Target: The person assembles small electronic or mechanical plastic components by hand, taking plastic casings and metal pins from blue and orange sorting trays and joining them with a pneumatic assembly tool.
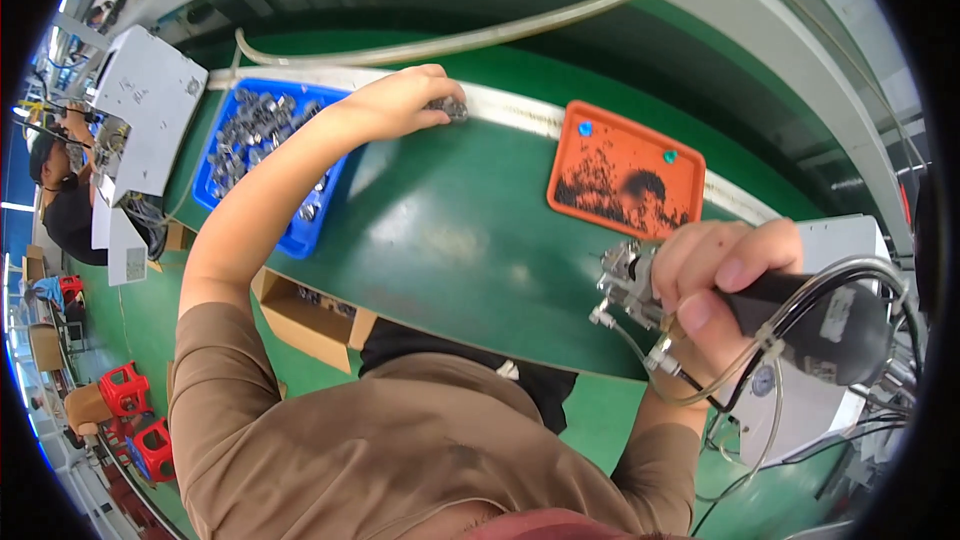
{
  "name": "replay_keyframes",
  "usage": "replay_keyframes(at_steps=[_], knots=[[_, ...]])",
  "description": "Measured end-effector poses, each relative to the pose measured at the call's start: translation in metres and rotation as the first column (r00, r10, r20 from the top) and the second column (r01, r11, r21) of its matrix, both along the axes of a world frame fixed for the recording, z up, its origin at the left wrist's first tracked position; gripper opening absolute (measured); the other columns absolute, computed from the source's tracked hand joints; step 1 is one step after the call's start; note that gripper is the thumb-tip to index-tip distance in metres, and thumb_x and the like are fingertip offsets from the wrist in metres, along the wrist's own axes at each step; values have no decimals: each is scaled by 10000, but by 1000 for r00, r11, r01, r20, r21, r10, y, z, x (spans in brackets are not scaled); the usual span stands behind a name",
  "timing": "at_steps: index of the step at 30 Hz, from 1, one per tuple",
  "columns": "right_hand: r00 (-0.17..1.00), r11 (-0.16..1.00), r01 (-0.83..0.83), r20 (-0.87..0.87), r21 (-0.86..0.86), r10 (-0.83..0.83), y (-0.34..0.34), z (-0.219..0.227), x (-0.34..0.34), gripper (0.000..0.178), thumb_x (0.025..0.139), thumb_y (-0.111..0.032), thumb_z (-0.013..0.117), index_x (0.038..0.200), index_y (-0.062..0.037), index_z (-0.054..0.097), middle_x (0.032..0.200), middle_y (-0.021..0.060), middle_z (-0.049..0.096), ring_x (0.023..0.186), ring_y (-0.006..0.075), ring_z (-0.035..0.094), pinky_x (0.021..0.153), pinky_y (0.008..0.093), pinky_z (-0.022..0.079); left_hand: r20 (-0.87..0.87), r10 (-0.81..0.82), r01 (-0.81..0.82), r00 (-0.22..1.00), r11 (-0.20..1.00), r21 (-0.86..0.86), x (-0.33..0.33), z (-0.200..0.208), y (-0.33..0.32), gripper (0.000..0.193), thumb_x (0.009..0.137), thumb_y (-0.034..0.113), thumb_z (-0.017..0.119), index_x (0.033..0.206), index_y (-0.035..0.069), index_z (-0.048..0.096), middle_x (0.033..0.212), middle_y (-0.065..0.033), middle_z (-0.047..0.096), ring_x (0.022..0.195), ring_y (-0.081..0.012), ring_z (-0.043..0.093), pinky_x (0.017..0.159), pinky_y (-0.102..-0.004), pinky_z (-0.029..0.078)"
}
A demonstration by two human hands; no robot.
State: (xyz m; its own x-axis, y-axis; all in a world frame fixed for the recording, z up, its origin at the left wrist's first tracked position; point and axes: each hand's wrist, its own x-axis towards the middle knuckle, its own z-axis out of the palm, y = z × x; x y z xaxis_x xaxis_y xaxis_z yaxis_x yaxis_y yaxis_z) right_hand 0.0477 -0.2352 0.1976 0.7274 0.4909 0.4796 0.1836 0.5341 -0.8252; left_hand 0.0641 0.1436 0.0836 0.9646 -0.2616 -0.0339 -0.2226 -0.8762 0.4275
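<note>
Grey part was pinched by left hand; right hand curled, its grip unclear; many pieces lay unpicked in blue tray.

part partly hidden by left hand; blue tray partly behind forearm; black bits too small to tell

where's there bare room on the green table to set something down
The broad middle of the green table is bare, between the blue tray and the orange tray, down to the near edge. It is crowded at the right end, where the right hand grips a black-and-metal device, and in the blue tray, mostly covered with grey parts.
</note>
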Motion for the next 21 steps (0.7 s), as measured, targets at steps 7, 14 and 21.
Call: replay_keyframes(at_steps=[7,14,21], knots=[[964,977,-141,202,-160,172,-8,-5,19,339,857,-6,696,1077,-84,449,673,55,518,595,184,509,570,352,441,156,-140,132,978,989,65,-63,-18,-81,267,819,116,774,1081,104,724,1092,-80,647,1108,-297,618,945,-419,504],[924,945,-217,261,-246,280,-14,-5,33,308,909,-80,665,1145,-128,473,694,14,542,584,163,522,563,330,456,263,-220,230,939,973,-8,-74,-28,-142,275,780,121,787,1041,68,718,1139,-54,636,1142,-271,595,1009,-422,459],[926,941,-225,246,-253,287,-11,-12,42,267,934,-136,672,1143,-168,508,695,-19,565,555,134,539,537,294,450,362,-170,253,916,948,-195,-69,-48,-151,247,788,118,783,1024,98,715,1132,-38,638,1081,-257,608,965,-419,456]])
